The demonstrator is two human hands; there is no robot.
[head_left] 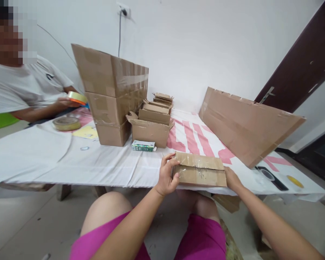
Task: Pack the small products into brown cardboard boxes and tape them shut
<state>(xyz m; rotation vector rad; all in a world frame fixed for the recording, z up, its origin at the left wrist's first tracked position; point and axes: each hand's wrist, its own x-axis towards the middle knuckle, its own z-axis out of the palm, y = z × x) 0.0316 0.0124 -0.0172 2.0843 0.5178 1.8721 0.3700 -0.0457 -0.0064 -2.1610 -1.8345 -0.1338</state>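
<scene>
A small brown cardboard box (197, 169) lies at the front edge of the cloth-covered table, its top flaps meeting at a slightly gaping seam. Shiny clear tape shows on parts of its top. My left hand (168, 175) grips the box's left end, thumb on the near side and fingers over the far corner. At the right end my right hand (232, 179) presses against the side, its fingers mostly hidden behind the cardboard. A small green and white printed carton (143, 146) lies beyond my left hand, before a row of open cardboard boxes (151, 131).
Stacked taped cartons (105, 108) stand left of the open boxes. A large cardboard sheet (249, 126) leans at the right, near a black phone-like object (273, 178) and a yellow disc (295, 181). On the left, a person holds a tape dispenser (77, 97) near a tape roll (66, 123).
</scene>
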